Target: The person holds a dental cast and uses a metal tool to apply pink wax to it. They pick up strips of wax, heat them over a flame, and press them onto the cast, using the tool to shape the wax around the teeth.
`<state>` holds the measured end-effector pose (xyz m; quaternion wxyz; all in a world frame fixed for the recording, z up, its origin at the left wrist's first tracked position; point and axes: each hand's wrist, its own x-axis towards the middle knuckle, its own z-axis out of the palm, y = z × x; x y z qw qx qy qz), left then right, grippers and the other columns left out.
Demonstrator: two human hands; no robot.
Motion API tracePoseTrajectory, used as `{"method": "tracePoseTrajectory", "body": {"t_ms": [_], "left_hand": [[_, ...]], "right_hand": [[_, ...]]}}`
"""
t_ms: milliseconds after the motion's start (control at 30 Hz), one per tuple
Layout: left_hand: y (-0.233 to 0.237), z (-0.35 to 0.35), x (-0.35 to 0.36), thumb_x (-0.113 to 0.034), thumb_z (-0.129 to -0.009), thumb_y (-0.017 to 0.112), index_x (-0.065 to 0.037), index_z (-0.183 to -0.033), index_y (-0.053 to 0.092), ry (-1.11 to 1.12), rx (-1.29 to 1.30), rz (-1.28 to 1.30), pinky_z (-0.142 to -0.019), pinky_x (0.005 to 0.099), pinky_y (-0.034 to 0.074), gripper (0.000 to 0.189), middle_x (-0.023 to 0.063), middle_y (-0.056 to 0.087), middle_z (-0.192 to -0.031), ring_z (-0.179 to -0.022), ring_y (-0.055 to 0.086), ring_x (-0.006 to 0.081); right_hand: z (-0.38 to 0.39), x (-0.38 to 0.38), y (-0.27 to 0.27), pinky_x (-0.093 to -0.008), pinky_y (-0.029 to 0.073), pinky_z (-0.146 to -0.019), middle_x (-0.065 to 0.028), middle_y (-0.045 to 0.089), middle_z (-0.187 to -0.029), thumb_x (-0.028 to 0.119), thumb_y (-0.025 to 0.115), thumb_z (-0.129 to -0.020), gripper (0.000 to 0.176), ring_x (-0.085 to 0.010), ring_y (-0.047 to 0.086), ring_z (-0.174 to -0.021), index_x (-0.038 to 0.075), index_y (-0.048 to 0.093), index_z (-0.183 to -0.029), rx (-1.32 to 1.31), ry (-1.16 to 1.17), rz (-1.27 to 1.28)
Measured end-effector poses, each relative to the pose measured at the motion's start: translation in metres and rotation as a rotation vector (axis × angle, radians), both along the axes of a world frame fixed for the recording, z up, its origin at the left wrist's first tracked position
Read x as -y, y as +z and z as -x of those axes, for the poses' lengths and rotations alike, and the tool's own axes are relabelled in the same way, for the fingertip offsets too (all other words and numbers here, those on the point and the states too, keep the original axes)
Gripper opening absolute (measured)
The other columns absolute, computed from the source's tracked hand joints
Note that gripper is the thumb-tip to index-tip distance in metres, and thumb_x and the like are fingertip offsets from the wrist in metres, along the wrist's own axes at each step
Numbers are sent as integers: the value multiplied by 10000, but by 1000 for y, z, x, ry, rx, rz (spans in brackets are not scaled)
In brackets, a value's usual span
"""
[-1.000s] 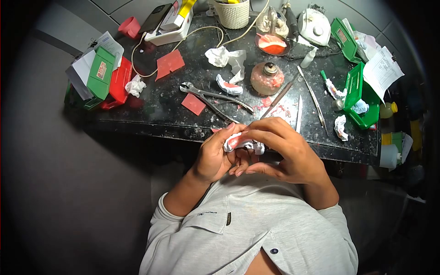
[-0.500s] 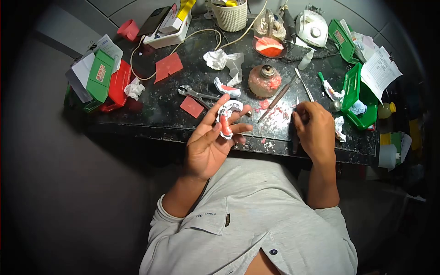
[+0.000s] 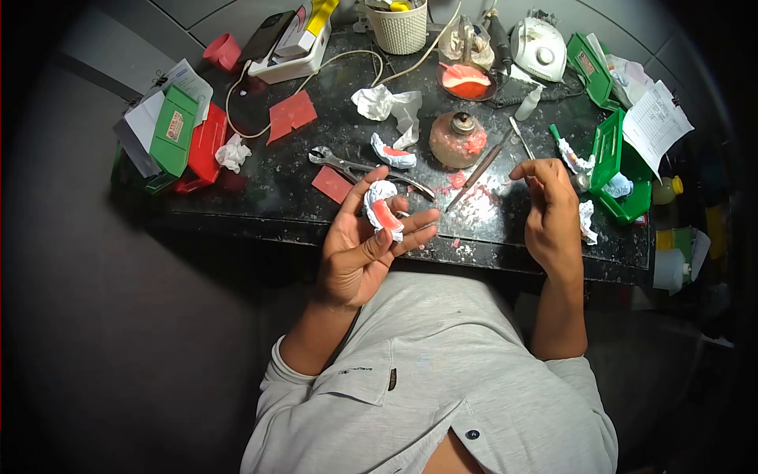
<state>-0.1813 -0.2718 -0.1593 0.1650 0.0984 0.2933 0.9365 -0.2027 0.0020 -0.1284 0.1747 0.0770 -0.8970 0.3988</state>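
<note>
Centre frame, the left hand (image 3: 359, 245) loosely cradles a white plaster dental cast with pink wax (image 3: 383, 209) near the black stone table (image 3: 276, 189) edge. A tilt could drop it. The right hand (image 3: 549, 209) is curled, its contents unclear.

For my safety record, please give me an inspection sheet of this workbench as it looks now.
Surface: dark stone bench, scattered with pink wax crumbs.
Job's things: plaster dental cast with pink wax; spirit lamp; pliers; thin instrument.
Clutter: crumpled tissues, green box, red wax sheet.
Hands: left hand holds the cast; right hand is curled, and whether it holds anything is unclear.
Cables: white cord lies looped across the bench.
Surroundings: grey floor; nothing else seen.
</note>
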Motion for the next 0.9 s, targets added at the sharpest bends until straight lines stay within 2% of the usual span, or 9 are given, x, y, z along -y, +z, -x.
{"method": "tracePoseTrajectory", "body": {"t_ms": [167,233,267,400,600,700,767,833,900], "left_hand": [[6,-1,-6,27,-934,662,-85,-1499,271,78,-30,139,-1028,537,562,696,282,522,-1365,-1300,546,492],[6,-1,-4,83,-896,684,-104,-1376,313,85,-60,260,-965,502,606,635,293,541,-1335,-1236,604,472],[7,-2,-5,83,-896,684,-104,-1376,313,83,-59,260,-965,502,606,635,293,541,-1335,-1236,604,472],[7,-3,-10,158,-848,691,-118,-1216,305,176,-82,334,-853,452,657,600,244,585,-1220,-1144,667,432],[10,-6,-6,173,-822,712,-108,-1151,279,232,-132,472,-715,368,684,611,197,589,-1139,-1007,726,376],[9,-8,-6,172,-823,710,-94,-1159,274,243,-171,544,-691,347,681,611,212,583,-1164,-978,733,360],[10,-8,-7,171,-827,704,-84,-1172,273,249,-202,554,-693,345,679,608,221,577,-1178,-977,733,353],[15,-9,-9,160,-852,687,-96,-1218,254,214,-174,485,-830,366,654,621,218,527,-1215,-1085,688,301],[19,-10,-11,146,-882,654,-93,-1244,250,172,-119,368,-897,400,629,593,231,510,-1253,-1133,665,315]], "right_hand": [[1,-10,2,-256,465,-752,-57,617,-972,-220,390,-791,456,-108,551,-826,-10,682,-1070,153,92,357],[0,-11,7,-235,482,-782,-52,651,-1043,-191,432,-846,382,-85,587,-881,-38,689,-1084,261,225,717],[1,-17,5,-254,523,-798,-87,660,-1100,-124,520,-920,283,-105,626,-922,-59,676,-1147,285,291,793],[3,-22,0,-293,574,-812,-124,657,-1101,-7,670,-946,319,-151,648,-941,-85,618,-1251,361,485,1102],[0,-6,-1,-280,564,-805,-114,663,-1093,7,687,-946,346,-141,650,-948,-83,611,-1271,446,658,1388],[-3,5,-5,-275,552,-792,-102,674,-1076,55,684,-967,328,-138,659,-948,-77,621,-1261,361,590,1246],[-7,15,-3,-284,549,-753,-104,696,-984,160,628,-1026,283,-139,674,-870,-77,663,-1176,309,525,1190],[-13,26,2,-295,557,-749,-116,699,-957,144,609,-1030,252,-139,676,-847,-79,686,-1118,229,501,1069],[-21,38,4,-262,551,-740,-121,703,-976,106,614,-1022,217,-135,669,-833,-80,688,-1106,137,441,850]]}}
